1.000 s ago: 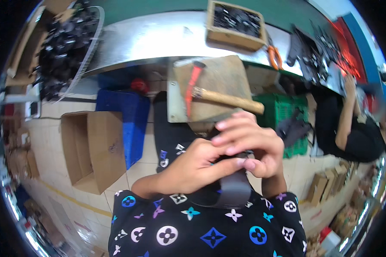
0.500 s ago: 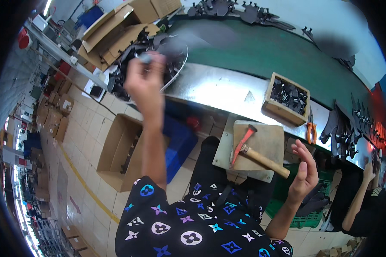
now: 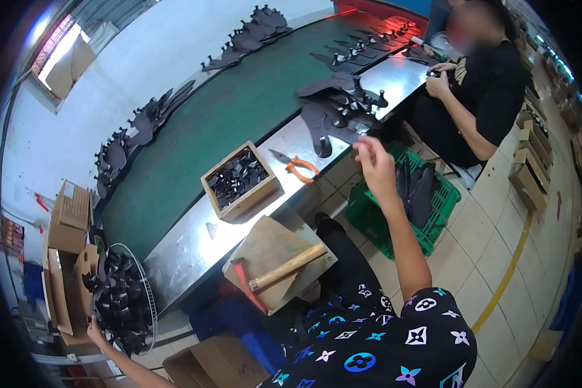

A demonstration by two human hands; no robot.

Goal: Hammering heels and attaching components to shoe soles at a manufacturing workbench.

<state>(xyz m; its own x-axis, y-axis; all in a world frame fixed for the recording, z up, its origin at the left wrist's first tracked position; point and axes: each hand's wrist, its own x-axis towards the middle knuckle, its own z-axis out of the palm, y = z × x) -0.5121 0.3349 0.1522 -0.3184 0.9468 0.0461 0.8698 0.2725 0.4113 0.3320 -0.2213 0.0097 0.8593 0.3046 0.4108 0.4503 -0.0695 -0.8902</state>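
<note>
My left hand (image 3: 96,331) is at the near left side of a round wire basket (image 3: 152,304) heaped with glossy black parts (image 3: 119,294). It is small in view, and its fingers are partly lost against the dark parts. My right hand (image 3: 376,169) is raised by the bench edge, fingers loosely bent and apart, with nothing seen in it. Just beyond it lies a pile of dark grey flat pieces with black knobbed fittings (image 3: 343,107). A hammer with a red head and wooden handle (image 3: 288,266) rests on a padded board (image 3: 265,236) in front of me.
A wooden box (image 3: 239,210) of small black parts and orange-handled pliers (image 3: 297,167) sit on the metal bench edge. Behind runs a green belt (image 3: 194,142). A green crate (image 3: 375,226) stands below right. A co-worker (image 3: 475,97) sits at the far right. Cardboard boxes (image 3: 71,220) flank the basket.
The view has swung to the right, bringing the co-worker and the far belt end into sight. My right hand has moved from beside the board toward the grey pieces. My left hand stays by the basket.
</note>
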